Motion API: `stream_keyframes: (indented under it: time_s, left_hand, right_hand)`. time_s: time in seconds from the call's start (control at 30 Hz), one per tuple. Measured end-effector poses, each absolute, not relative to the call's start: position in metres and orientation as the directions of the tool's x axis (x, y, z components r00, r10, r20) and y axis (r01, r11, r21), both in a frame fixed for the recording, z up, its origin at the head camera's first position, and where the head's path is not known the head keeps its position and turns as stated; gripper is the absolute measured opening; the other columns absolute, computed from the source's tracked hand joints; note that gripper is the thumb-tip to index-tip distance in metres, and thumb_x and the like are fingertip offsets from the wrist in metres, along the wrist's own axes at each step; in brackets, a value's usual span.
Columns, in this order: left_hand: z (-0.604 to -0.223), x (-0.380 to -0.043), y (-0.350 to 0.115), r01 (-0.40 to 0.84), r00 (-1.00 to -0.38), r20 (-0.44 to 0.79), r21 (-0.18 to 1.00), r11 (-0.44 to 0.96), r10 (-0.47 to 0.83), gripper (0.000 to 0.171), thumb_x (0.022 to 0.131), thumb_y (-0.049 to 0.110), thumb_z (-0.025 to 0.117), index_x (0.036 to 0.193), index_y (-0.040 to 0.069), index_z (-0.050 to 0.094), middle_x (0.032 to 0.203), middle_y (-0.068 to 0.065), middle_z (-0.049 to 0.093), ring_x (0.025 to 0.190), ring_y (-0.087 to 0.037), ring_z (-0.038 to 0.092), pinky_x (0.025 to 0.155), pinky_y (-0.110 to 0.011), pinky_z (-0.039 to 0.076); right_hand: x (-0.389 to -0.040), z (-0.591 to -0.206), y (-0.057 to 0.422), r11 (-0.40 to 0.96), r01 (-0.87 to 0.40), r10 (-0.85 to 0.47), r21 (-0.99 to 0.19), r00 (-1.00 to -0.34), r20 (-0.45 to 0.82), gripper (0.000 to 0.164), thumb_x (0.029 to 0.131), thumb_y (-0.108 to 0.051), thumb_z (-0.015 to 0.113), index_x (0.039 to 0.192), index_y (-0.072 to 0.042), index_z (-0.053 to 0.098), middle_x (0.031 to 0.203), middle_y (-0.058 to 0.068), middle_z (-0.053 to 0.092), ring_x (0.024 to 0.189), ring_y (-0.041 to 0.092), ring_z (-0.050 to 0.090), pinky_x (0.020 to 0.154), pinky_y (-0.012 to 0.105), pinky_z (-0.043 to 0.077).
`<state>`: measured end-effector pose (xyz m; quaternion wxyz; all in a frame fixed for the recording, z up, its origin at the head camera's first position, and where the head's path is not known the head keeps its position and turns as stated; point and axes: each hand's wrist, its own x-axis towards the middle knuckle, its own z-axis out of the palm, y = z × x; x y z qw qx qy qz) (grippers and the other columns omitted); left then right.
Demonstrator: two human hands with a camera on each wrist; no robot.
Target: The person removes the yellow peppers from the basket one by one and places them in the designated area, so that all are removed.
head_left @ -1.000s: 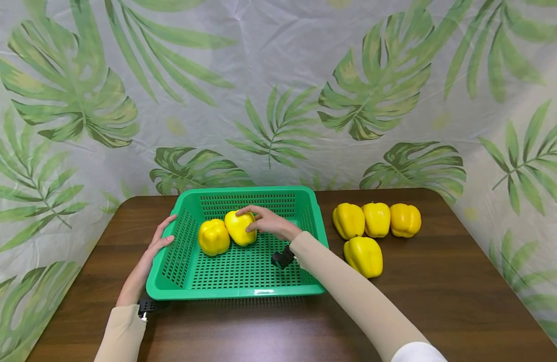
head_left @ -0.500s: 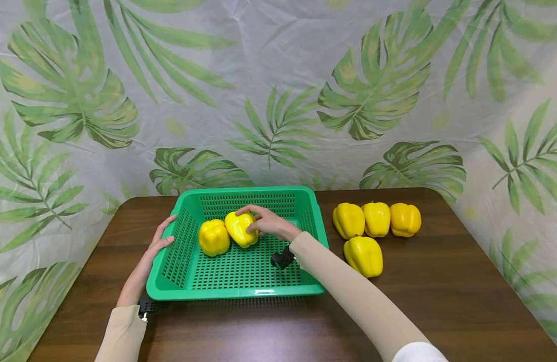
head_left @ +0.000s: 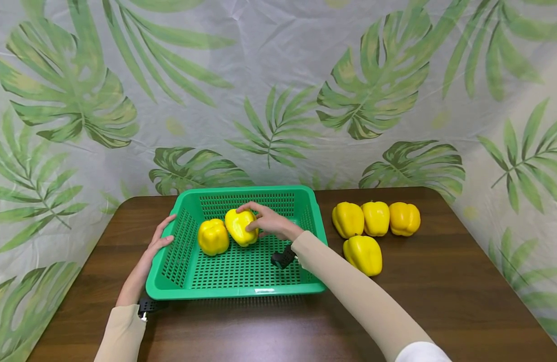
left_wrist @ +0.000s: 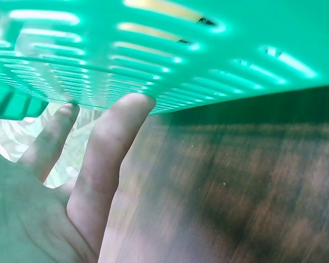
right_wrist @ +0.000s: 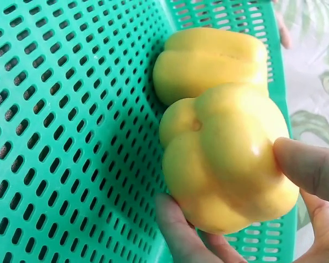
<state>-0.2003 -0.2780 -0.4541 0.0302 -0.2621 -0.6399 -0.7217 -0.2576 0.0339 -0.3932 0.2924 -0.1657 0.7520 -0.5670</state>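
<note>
Inside a green plastic basket [head_left: 278, 291] lie two yellow bell peppers. My right hand [head_left: 271, 222] grips the right-hand bell pepper [head_left: 238, 227], thumb on one side and fingers on the other. The right wrist view shows that bell pepper [right_wrist: 225, 159] with its lobed end toward the camera, against the other bell pepper [right_wrist: 208, 60]. That second bell pepper [head_left: 213, 237] lies to the left in the head view. My left hand [head_left: 155, 246] touches the basket's left side from outside. Its fingers [left_wrist: 107, 159] stretch up to the slotted wall [left_wrist: 175, 71] in the left wrist view.
Several more yellow bell peppers [head_left: 363, 255] sit close together on the brown wooden table [head_left: 441, 291], right of the basket. A leaf-patterned cloth [head_left: 278, 90] hangs behind the table. A small black device [head_left: 284, 257] is strapped at my right wrist, over the basket's floor.
The right hand's fingers have settled more firmly around the right-hand bell pepper, which has shifted slightly rightward. The left hand and basket stay in place.
</note>
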Motion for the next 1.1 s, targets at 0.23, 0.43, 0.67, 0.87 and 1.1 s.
stream_keyframes:
  time_s: [0.23,0.43,0.67,0.87,1.1]
  left_hand:
    - [-0.454,-0.201,-0.278,0.386,-0.857,0.425,0.904,-0.184,0.292,0.064,0.092,-0.006,0.029,0.137,0.036,0.048,0.128,0.015,0.044,0.112,0.000,0.046,0.086,-0.015,0.037]
    - [-0.455,-0.202,-0.279,0.412,-0.842,0.447,0.894,-0.176,0.301,0.065,0.091,-0.006,0.029,0.137,0.036,0.048,0.129,0.016,0.043,0.113,0.001,0.045,0.087,-0.015,0.036]
    - [-0.458,-0.203,-0.281,0.417,-0.838,0.452,0.892,-0.177,0.306,0.064,0.092,-0.006,0.031,0.138,0.036,0.047,0.130,0.017,0.042,0.113,0.002,0.044,0.087,-0.015,0.035]
    - [-0.458,-0.203,-0.280,0.415,-0.843,0.447,0.894,-0.168,0.298,0.067,0.090,-0.007,0.029,0.137,0.037,0.048,0.130,0.017,0.042,0.113,0.002,0.044,0.087,-0.014,0.034]
    - [-0.460,-0.204,-0.280,0.398,-0.858,0.425,0.905,-0.152,0.289,0.066,0.091,-0.007,0.030,0.136,0.038,0.047,0.130,0.017,0.040,0.112,0.002,0.044,0.086,-0.015,0.034]
  right_hand:
    - [-0.255,-0.387,0.037,0.271,0.111,-0.581,-0.956,-0.773,-0.254,0.049,0.093,-0.001,0.055,0.137,-0.021,0.047,0.139,0.017,0.037,0.108,0.032,0.054,0.087,0.058,0.045]
    - [-0.253,-0.384,0.040,0.259,0.110,-0.575,-0.960,-0.781,-0.244,0.049,0.093,-0.002,0.055,0.137,-0.022,0.047,0.138,0.018,0.039,0.109,0.032,0.053,0.088,0.058,0.044]
    - [-0.251,-0.380,0.046,0.230,0.089,-0.576,-0.969,-0.790,-0.209,0.048,0.093,-0.003,0.055,0.137,-0.023,0.048,0.135,0.018,0.042,0.109,0.031,0.053,0.087,0.057,0.045]
    - [-0.248,-0.374,0.051,0.221,0.092,-0.575,-0.971,-0.791,-0.207,0.049,0.092,-0.004,0.057,0.137,-0.022,0.047,0.137,0.017,0.040,0.113,0.031,0.051,0.088,0.057,0.044]
    - [-0.247,-0.373,0.057,0.219,0.088,-0.570,-0.972,-0.797,-0.201,0.049,0.092,-0.005,0.058,0.137,-0.022,0.047,0.140,0.017,0.036,0.119,0.032,0.045,0.088,0.055,0.045]
